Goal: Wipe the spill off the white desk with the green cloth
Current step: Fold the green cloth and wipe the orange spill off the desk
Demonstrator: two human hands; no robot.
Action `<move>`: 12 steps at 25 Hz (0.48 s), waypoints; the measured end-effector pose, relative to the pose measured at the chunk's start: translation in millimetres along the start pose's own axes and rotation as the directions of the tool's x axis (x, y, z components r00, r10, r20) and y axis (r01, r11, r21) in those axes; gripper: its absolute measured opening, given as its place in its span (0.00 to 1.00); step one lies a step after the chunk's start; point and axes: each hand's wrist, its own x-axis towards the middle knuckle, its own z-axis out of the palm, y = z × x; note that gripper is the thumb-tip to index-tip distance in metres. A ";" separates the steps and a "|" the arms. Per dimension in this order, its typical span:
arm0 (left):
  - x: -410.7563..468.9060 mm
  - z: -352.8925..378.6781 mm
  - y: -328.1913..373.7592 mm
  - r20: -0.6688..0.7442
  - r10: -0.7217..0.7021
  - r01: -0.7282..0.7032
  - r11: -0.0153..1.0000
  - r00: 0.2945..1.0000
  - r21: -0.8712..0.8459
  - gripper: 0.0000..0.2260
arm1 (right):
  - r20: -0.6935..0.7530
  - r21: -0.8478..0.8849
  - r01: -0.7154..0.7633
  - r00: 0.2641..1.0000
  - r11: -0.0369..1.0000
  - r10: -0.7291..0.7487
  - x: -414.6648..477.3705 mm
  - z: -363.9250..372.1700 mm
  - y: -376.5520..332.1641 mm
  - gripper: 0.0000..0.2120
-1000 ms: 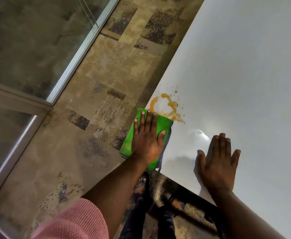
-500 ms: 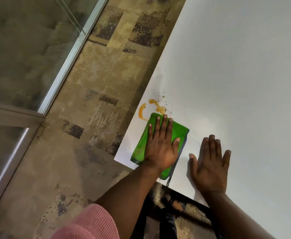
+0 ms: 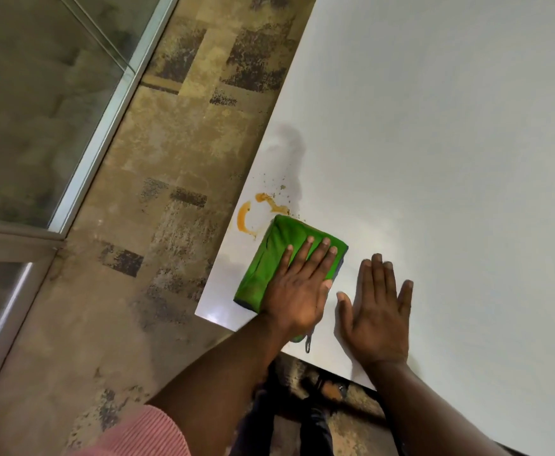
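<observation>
A folded green cloth (image 3: 269, 258) lies on the white desk (image 3: 434, 159) near its front left corner. My left hand (image 3: 299, 291) presses flat on the cloth's near right half, fingers spread. An orange spill (image 3: 244, 218) sits just beyond the cloth's far left corner: a curved streak, a second smear and small dark specks. The cloth's far edge touches the smear. My right hand (image 3: 376, 317) rests flat on the desk just right of the cloth, fingers apart, holding nothing. A small grey loop hangs from the cloth's near end.
The desk's left edge runs diagonally, with patterned brown carpet (image 3: 171, 159) beside it. A glass partition with a metal frame (image 3: 111, 103) stands further left. My feet (image 3: 329, 390) show below the desk's front edge.
My left hand has slid the cloth from the desk's left edge to the right, over the lower part of the spill, which no longer shows. My right hand stayed flat on the desk.
</observation>
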 end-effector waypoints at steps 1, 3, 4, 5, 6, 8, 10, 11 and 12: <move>7.7 -2.2 0.7 0.013 0.020 -0.021 1.000 1.000 0.004 0.28 | -0.004 0.009 -0.002 1.000 1.000 0.002 0.4 -0.6 0.2 0.36; 20.2 -4.5 0.4 0.021 0.032 -0.032 0.999 0.999 0.008 0.28 | -0.005 0.015 -0.009 1.000 1.000 0.009 1.1 -1.3 -0.2 0.36; 24.9 -5.3 -0.6 0.017 0.027 -0.027 1.000 0.999 0.006 0.28 | 0.000 0.011 -0.009 1.000 1.000 0.009 0.8 -1.3 -0.7 0.36; 29.3 -6.6 -1.6 0.008 0.022 -0.022 1.000 1.000 0.000 0.28 | 0.000 0.010 -0.008 1.000 1.000 0.008 0.4 -1.2 -0.9 0.36; 34.7 -8.5 -1.7 -0.002 0.017 -0.017 1.000 1.000 -0.007 0.28 | -0.003 0.014 -0.010 1.000 1.000 0.010 0.1 -1.1 -0.1 0.36; 49.0 -14.6 -2.1 -0.018 0.001 -0.002 1.000 1.000 -0.025 0.28 | -0.012 0.017 -0.016 1.000 1.000 0.016 -0.6 -0.2 2.1 0.36; 66.7 -21.9 -7.8 -0.033 -0.019 0.018 0.999 0.999 -0.033 0.27 | -0.016 0.006 -0.010 1.000 1.000 0.010 -1.1 1.4 2.3 0.36; 75.7 -25.2 -11.6 -0.038 -0.032 0.030 0.999 0.999 -0.032 0.27 | -0.017 -0.002 -0.007 1.000 1.000 0.006 -1.3 2.2 3.3 0.36; 83.9 -27.9 -17.1 -0.044 -0.049 0.047 0.998 0.998 -0.034 0.27 | -0.019 -0.007 -0.001 1.000 1.000 0.001 -0.8 3.5 3.3 0.36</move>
